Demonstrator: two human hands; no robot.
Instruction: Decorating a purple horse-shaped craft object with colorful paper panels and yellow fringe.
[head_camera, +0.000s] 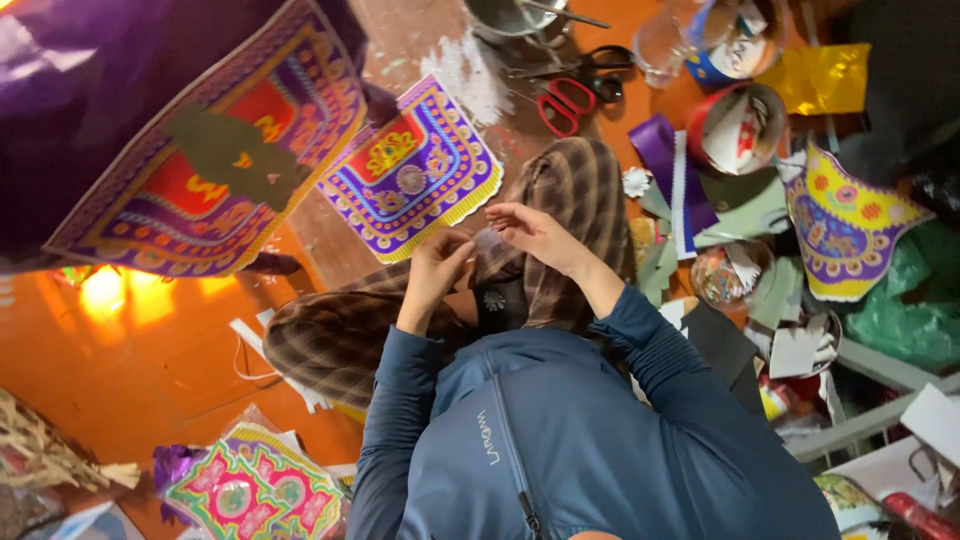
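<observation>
Clear piece: a small, see-through scrap (490, 243), film or tape by the look of it though too small to tell, held at the middle of the view just above the person's crossed knees.
Left hand: the left hand (438, 268) has its fingertips pinched together on the scrap's 9 o'clock edge.
Right hand: the right hand (535, 232) comes in from 3 o'clock, fingers closed on the opposite edge, so both hands meet over the plaid trousers (570, 190).
Doing it well: I'd judge the pinch should stay light and right at the edges, keeping the scrap taut and off the lap so it neither creases nor clings to cloth.
At 11 o'clock: a purple patterned paper panel (412, 172) lies flat on the floor, near the knee.
Further at 10 o'clock: a larger panel of the same pattern (200, 150) lies tilted.
At 12 o'clock: red-handled scissors (565, 103) rest within reach, beside black ones (605, 62).
At 2 o'clock: a shaped patterned cutout (845, 235) lies among paper offcuts.
At 7 o'clock: a pink and green panel (250, 490) lies on the orange floor (150, 360).
</observation>
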